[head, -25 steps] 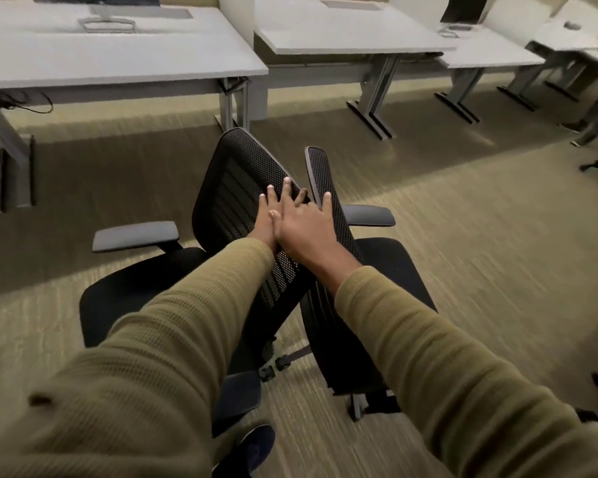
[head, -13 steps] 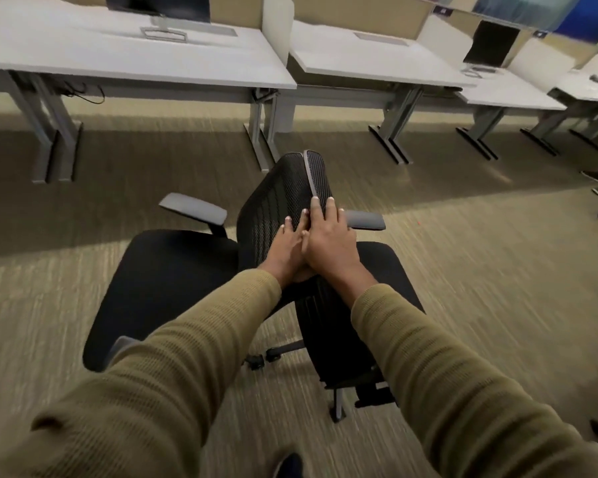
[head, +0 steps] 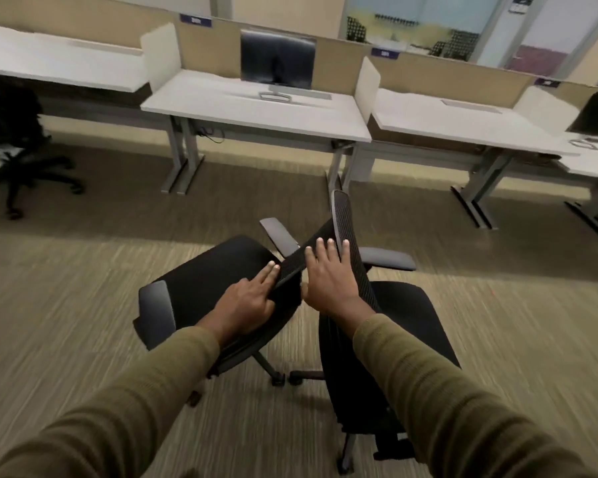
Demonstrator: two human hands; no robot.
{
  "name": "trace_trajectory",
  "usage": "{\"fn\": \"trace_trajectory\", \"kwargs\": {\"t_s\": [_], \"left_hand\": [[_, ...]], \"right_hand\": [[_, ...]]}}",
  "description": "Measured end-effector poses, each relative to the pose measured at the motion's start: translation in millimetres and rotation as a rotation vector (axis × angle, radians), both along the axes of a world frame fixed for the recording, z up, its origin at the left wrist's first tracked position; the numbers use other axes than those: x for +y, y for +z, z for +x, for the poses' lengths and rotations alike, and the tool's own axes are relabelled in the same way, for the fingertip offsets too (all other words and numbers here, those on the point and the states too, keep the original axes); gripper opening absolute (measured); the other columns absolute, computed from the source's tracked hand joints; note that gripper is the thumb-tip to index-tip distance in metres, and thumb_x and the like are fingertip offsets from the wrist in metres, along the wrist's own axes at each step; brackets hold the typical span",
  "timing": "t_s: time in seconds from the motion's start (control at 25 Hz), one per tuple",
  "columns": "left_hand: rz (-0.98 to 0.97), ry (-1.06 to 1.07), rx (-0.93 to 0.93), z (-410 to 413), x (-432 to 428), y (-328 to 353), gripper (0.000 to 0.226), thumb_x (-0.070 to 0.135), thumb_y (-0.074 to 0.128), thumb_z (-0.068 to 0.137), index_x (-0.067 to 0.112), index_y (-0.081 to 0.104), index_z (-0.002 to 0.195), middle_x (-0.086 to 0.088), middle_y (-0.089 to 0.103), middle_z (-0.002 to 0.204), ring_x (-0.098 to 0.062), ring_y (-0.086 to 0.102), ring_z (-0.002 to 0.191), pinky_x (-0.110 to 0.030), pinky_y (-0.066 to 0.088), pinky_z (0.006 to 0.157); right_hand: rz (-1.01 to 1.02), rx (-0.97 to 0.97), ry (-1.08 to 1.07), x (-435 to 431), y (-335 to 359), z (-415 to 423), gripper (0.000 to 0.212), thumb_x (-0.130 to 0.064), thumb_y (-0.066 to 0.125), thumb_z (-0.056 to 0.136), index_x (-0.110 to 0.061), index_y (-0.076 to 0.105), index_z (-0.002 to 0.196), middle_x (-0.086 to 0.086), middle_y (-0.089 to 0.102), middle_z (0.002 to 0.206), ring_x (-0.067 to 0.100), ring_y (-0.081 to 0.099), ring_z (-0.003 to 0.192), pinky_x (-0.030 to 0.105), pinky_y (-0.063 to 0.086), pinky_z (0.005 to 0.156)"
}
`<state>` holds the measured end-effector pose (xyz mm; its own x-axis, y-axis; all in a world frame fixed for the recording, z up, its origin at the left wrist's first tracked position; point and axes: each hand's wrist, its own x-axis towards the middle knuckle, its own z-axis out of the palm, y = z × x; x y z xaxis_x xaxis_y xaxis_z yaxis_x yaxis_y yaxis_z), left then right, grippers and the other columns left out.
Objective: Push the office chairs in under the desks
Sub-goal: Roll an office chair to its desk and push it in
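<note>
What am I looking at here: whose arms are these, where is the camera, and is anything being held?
There is no machine here. A person wears a wide-angle camera on the head, looking forward and down, so the sleeved arms are their own. The left hand lies with straight fingers along the top edge of the mesh back of the left chair. The right hand presses flat on the back of the right chair. Neither hand has a closed grip on anything. Both chairs stand on the carpet, short of a row of white desks. The middle desk carries a monitor. A third chair stands at far left.
</note>
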<state>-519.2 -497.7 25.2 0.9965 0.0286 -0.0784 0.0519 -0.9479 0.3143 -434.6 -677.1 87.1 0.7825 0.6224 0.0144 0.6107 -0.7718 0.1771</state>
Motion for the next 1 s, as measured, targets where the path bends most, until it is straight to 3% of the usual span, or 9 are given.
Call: {"fn": "trace_trajectory", "kwargs": {"t_s": [0.16,0.32,0.4,0.52,0.68,0.88,1.0], "left_hand": [[0.130,0.136,-0.019,-41.5,23.3,-2.6,0.076,0.043,0.034,0.091,0.018,0.022,0.162,-0.007,0.041,0.159,-0.031,0.059,0.110,-0.043,0.046,0.096],[0.184,0.289,0.000,-68.1,62.9,2.4,0.076,0.055,0.031,0.084,0.015,0.045,0.147,-0.007,0.061,0.131,-0.028,0.060,0.108,-0.042,0.044,0.095],[0.237,0.353,0.060,-72.9,78.4,3.4,0.070,0.067,0.035,0.081,0.018,0.055,0.128,-0.006,0.064,0.120,-0.028,0.061,0.106,-0.044,0.043,0.093],[0.281,0.401,0.142,-71.8,103.1,6.7,0.064,0.079,0.046,0.077,0.024,0.054,0.108,-0.003,0.065,0.111,-0.026,0.061,0.104,-0.045,0.040,0.096],[0.289,0.366,0.187,-68.0,145.4,7.2,0.073,0.090,0.047,0.070,0.026,0.056,0.104,0.002,0.066,0.105,-0.022,0.062,0.101,-0.047,0.041,0.098],[0.160,0.236,0.122,-44.1,196.0,14.5,0.096,0.111,0.029,0.045,0.035,0.062,0.093,0.014,0.065,0.086,-0.009,0.059,0.078,-0.032,0.042,0.072],[0.086,0.154,0.213,-21.2,219.0,23.0,0.085,0.108,0.042,0.045,0.037,0.059,0.088,0.018,0.060,0.082,-0.005,0.056,0.080,-0.030,0.039,0.068]], "right_hand": [[0.015,0.141,0.050,17.0,-14.8,-1.6,0.081,-0.050,0.057,0.088,-0.009,0.031,0.154,0.021,0.033,0.158,0.041,0.026,0.147,0.062,0.004,0.121],[0.051,0.241,0.103,27.0,-41.3,-6.9,0.087,-0.041,0.060,0.091,-0.015,0.014,0.160,0.022,0.016,0.165,0.042,0.011,0.152,0.060,0.005,0.121],[0.062,0.245,0.156,39.4,-48.1,-9.8,0.085,-0.039,0.060,0.090,-0.017,0.016,0.160,0.020,0.019,0.165,0.041,0.012,0.152,0.059,0.005,0.122],[0.074,0.275,0.236,64.8,-46.5,-7.3,0.076,-0.041,0.063,0.087,-0.019,0.033,0.153,0.015,0.042,0.152,0.036,0.032,0.144,0.057,0.016,0.121],[0.082,0.297,0.277,82.7,-42.9,12.1,0.045,-0.042,0.062,0.085,-0.026,0.054,0.126,0.002,0.064,0.118,0.027,0.060,0.111,0.043,0.043,0.096],[0.132,0.269,0.313,108.2,-43.1,36.4,0.039,-0.054,0.061,0.083,-0.028,0.060,0.112,-0.004,0.069,0.102,0.020,0.065,0.094,0.036,0.051,0.079],[0.135,0.241,0.282,122.7,-46.6,49.6,0.039,-0.056,0.059,0.081,-0.030,0.061,0.110,-0.005,0.070,0.102,0.019,0.066,0.091,0.033,0.047,0.073]]}}
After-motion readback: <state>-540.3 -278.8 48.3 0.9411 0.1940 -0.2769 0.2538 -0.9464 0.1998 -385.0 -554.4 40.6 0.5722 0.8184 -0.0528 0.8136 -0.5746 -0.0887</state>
